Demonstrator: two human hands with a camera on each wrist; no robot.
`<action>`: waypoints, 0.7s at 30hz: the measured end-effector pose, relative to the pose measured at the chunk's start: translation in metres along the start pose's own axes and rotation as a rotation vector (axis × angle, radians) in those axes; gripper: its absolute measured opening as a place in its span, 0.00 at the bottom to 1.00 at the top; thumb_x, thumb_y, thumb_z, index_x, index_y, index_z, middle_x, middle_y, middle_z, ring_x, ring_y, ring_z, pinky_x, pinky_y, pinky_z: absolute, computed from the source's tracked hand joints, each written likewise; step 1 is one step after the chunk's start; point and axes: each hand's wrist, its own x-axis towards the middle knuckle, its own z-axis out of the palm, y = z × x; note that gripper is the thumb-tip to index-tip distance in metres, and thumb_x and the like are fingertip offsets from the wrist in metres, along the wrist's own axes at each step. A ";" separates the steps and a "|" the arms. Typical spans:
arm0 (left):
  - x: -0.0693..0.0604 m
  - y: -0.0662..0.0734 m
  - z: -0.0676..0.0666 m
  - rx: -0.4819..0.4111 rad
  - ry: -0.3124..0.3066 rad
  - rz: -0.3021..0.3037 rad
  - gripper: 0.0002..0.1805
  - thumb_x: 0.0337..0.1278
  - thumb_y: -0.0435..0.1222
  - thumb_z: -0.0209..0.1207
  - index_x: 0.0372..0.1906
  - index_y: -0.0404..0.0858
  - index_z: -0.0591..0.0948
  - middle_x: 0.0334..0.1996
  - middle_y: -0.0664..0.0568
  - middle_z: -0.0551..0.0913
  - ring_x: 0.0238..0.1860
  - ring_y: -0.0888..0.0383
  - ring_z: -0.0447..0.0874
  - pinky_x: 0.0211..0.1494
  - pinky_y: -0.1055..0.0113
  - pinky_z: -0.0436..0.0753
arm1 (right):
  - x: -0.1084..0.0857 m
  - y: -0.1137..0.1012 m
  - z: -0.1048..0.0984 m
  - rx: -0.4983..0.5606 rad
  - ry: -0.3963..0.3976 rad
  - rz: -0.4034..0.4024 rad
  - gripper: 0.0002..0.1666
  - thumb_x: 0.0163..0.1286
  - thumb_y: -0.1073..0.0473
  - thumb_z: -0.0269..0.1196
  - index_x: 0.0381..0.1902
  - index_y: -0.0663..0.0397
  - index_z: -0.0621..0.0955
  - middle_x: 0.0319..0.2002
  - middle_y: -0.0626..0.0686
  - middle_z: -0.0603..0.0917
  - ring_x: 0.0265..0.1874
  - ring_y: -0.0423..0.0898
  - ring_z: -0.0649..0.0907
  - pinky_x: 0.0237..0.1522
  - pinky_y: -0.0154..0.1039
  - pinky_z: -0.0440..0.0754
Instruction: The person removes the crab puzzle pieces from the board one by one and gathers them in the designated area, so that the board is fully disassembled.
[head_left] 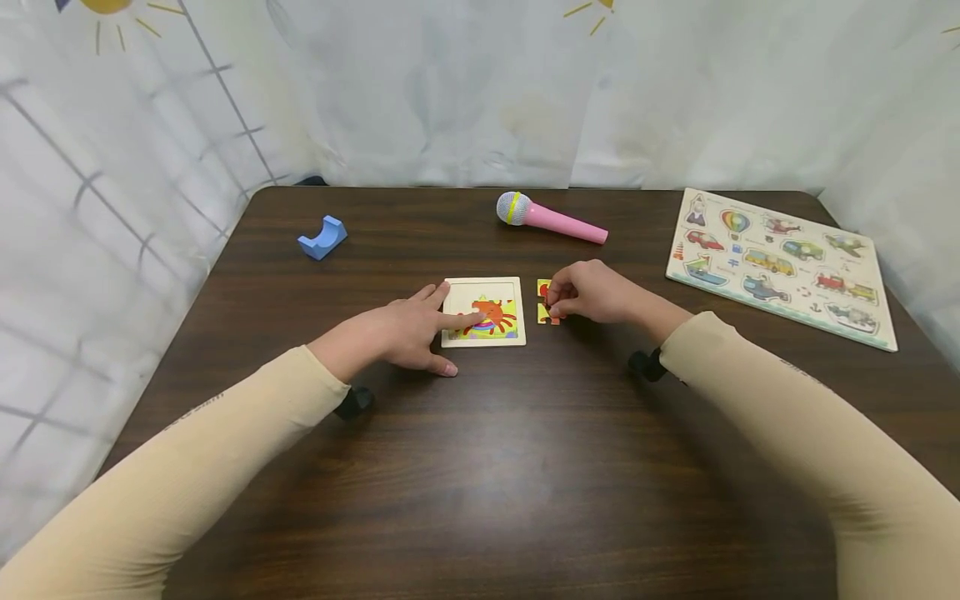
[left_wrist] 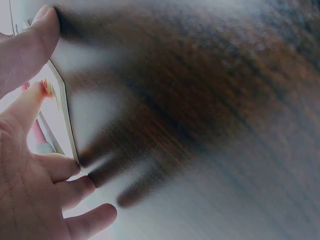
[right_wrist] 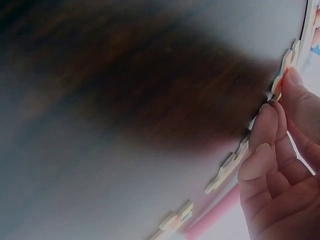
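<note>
A small square puzzle board [head_left: 459, 287] with a pale frame lies flat mid-table, an orange and yellow picture showing in part of it. Over its left side spreads my left hand [head_left: 408, 329], the index finger laid on the picture and the thumb on the table. Right of the board, my right hand [head_left: 592, 292] pinches a jigsaw piece [right_wrist: 285, 72] between thumb and curled fingers, low at the table. Its fingers partly cover the pieces there, including a yellow and red one [head_left: 543, 287]. More loose pieces [right_wrist: 227, 167] show in the right wrist view.
A pink toy microphone [head_left: 558, 222] lies behind the puzzle. At the back left is a blue arched block [head_left: 323, 238]. A large vehicle-picture board [head_left: 780, 258] lies at the right. White curtains [head_left: 480, 100] hang behind the dark table [head_left: 487, 500].
</note>
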 end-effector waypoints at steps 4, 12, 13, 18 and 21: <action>0.000 0.000 0.000 0.005 0.009 0.007 0.48 0.59 0.57 0.68 0.81 0.63 0.56 0.82 0.32 0.36 0.83 0.34 0.36 0.77 0.36 0.60 | -0.001 0.000 0.000 -0.018 -0.004 -0.008 0.04 0.67 0.61 0.71 0.37 0.55 0.86 0.31 0.50 0.86 0.32 0.46 0.78 0.37 0.38 0.76; -0.001 0.000 -0.001 0.003 0.001 0.002 0.48 0.60 0.57 0.67 0.81 0.64 0.55 0.83 0.33 0.36 0.83 0.34 0.36 0.77 0.35 0.60 | -0.002 -0.002 0.000 -0.029 0.002 -0.011 0.05 0.68 0.61 0.71 0.36 0.56 0.86 0.31 0.51 0.85 0.32 0.46 0.78 0.36 0.38 0.76; 0.000 0.000 -0.001 0.002 0.000 0.002 0.48 0.60 0.57 0.67 0.81 0.64 0.55 0.83 0.33 0.36 0.83 0.33 0.36 0.77 0.35 0.60 | -0.001 -0.002 0.000 -0.028 0.002 -0.010 0.04 0.68 0.61 0.71 0.36 0.56 0.86 0.31 0.51 0.85 0.32 0.46 0.78 0.36 0.38 0.76; -0.001 0.001 -0.001 0.002 -0.003 0.005 0.48 0.60 0.57 0.67 0.81 0.64 0.55 0.83 0.33 0.36 0.83 0.33 0.36 0.77 0.35 0.59 | -0.001 -0.002 0.001 -0.027 0.003 -0.003 0.05 0.67 0.61 0.71 0.37 0.56 0.86 0.31 0.51 0.85 0.32 0.46 0.78 0.36 0.38 0.76; 0.000 0.001 -0.001 0.001 -0.001 0.009 0.48 0.60 0.57 0.67 0.81 0.64 0.55 0.83 0.33 0.37 0.83 0.33 0.36 0.77 0.35 0.60 | -0.002 -0.002 0.001 -0.023 0.006 0.001 0.05 0.67 0.61 0.71 0.37 0.56 0.86 0.31 0.51 0.85 0.32 0.46 0.78 0.36 0.38 0.76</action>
